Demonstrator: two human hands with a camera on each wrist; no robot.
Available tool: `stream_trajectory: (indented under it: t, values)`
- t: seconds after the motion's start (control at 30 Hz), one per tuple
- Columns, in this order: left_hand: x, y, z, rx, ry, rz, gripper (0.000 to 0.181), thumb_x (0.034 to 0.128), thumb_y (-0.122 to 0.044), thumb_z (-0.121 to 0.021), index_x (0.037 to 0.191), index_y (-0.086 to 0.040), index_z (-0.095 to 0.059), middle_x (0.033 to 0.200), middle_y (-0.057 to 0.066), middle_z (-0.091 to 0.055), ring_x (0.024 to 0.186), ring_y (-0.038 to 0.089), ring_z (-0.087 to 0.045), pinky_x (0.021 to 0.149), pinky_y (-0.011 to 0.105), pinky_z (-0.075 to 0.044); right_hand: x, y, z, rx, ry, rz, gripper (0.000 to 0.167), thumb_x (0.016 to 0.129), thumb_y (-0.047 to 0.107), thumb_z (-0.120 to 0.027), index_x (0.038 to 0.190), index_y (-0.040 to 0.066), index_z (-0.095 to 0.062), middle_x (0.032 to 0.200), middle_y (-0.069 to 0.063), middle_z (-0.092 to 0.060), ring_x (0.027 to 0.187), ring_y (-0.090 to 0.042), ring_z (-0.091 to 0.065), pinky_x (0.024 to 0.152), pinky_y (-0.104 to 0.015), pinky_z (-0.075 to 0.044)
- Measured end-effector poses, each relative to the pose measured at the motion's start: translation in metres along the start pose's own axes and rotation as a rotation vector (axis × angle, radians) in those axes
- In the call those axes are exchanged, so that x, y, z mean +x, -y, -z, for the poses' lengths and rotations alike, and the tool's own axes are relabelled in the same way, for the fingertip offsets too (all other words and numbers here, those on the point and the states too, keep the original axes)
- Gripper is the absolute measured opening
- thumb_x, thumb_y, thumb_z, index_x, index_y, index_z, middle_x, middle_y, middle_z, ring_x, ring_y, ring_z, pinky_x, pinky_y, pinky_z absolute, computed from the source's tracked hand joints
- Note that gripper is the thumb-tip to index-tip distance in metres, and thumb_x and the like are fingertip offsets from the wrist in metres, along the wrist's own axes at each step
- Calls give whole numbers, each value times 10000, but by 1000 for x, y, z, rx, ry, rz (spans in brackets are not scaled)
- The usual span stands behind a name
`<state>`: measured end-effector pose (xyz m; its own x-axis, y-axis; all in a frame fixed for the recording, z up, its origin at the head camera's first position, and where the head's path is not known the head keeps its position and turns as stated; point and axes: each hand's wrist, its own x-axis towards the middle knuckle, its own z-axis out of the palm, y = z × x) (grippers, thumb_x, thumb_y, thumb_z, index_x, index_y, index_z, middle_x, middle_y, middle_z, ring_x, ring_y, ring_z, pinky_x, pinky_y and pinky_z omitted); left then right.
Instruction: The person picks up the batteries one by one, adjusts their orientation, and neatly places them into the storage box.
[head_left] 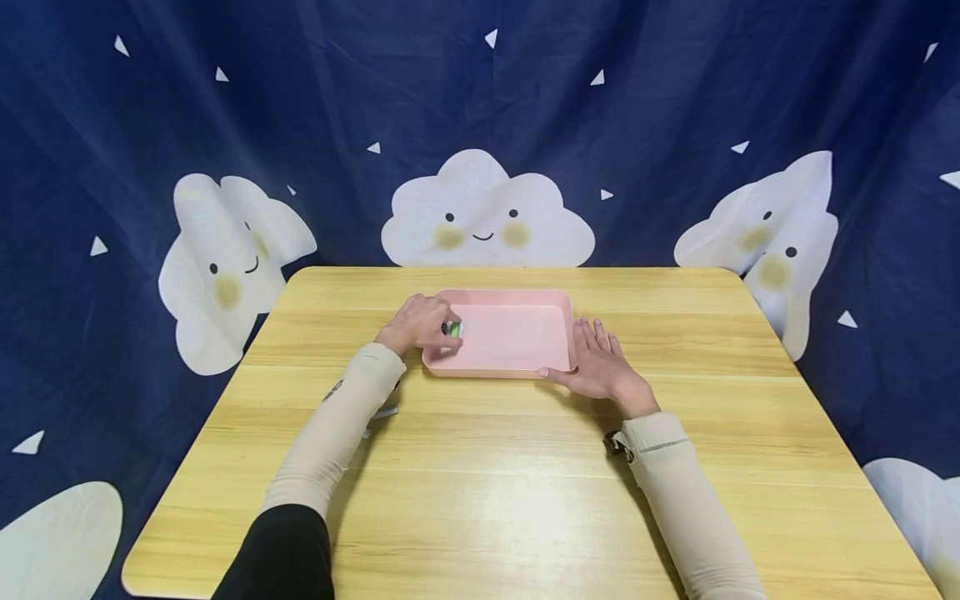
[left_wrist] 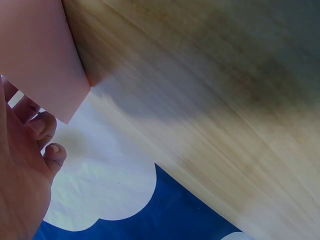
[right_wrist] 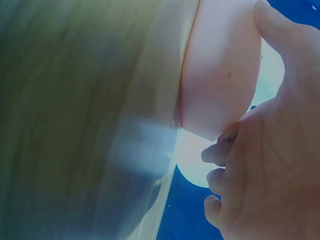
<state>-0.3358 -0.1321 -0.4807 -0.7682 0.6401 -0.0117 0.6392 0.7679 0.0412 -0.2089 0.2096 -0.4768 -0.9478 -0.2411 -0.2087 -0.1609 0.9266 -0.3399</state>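
Note:
A shallow pink tray (head_left: 498, 373) lies on the wooden table. Over its left end the left hand (head_left: 422, 323) reaches in, thumb and fingers curled round a small item (head_left: 455, 330) with green and white on it; most of that item is hidden by the fingers. In the left wrist view the left hand (left_wrist: 25, 165) is beside the tray's wall (left_wrist: 42, 60). At the tray's right front corner rests the right hand (head_left: 598, 367), fingers extended along the right side and thumb on the front rim. The right wrist view shows this hand (right_wrist: 270, 150) against the tray wall (right_wrist: 220, 70).
The light wooden table (head_left: 480, 483) spreads around the tray. Behind it hangs a dark blue curtain (head_left: 495, 100) with white clouds and small triangles. A light strap end (head_left: 386, 412) shows beside the left forearm, and a dark strap (head_left: 617, 446) at the right wrist.

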Motion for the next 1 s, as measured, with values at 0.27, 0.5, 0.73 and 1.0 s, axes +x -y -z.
stream_trajectory:
  t: [0.27,0.5,0.73,1.0]
  values:
    - [-1,0,1,10,-6,-19,441,818,-571,-739,1069,-217,-822,836,-1,-669,629,144,-463,548,310,-324,0,1,0,-7,0,5,1222,913,796,-471,1623,-68,21,1723,-250,38,1601,-460,73,1283,-609,19]
    - [-2,0,1,12,-9,1,554,829,-600,-700,1239,-234,-771,1051,11,-742,733,177,-583,644,365,-462,-1,1,1,-5,1,4,1216,917,789,-475,1623,-67,22,1723,-251,36,1601,-460,69,1285,-606,16]
    - [-13,3,7,-111,-67,62,506,942,-502,-604,1319,-185,-719,1307,33,-718,975,250,-721,834,443,-570,-2,0,0,-9,1,8,1216,917,790,-473,1623,-69,20,1722,-256,30,1600,-466,65,1283,-614,10]
    - [-31,16,24,-176,-146,103,482,972,-488,-583,1285,-149,-723,950,47,-690,787,199,-592,640,359,-460,-1,0,1,-19,6,8,1207,926,782,-466,1621,-72,30,1720,-259,42,1600,-459,77,1283,-613,12]
